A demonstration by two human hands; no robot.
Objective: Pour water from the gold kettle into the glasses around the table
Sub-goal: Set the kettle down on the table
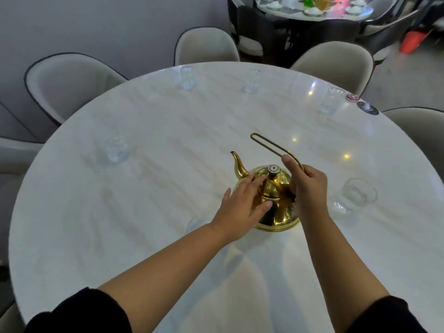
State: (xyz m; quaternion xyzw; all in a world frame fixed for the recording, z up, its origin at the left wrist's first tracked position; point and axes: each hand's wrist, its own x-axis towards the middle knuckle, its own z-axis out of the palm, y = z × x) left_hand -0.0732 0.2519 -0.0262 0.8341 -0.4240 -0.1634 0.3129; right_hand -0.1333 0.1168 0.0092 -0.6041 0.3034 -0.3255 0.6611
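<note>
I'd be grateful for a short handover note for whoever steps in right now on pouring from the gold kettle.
Left hand: flat on the gold kettle, by its lid.
Right hand: gripping the wire handle.
Kettle stands upright on the white table, spout pointing away.
Glasses sit round the edge, nearest at right; another is half hidden under the left wrist.
Fill levels can't be judged. No pouring under way; lifting and pouring remain.

Bright, even overhead light; small glare spots on marble table (149, 121); soft arm shadows; wide-angle bending at edges; far glasses (187, 78) blurred, possibly motion.
</note>
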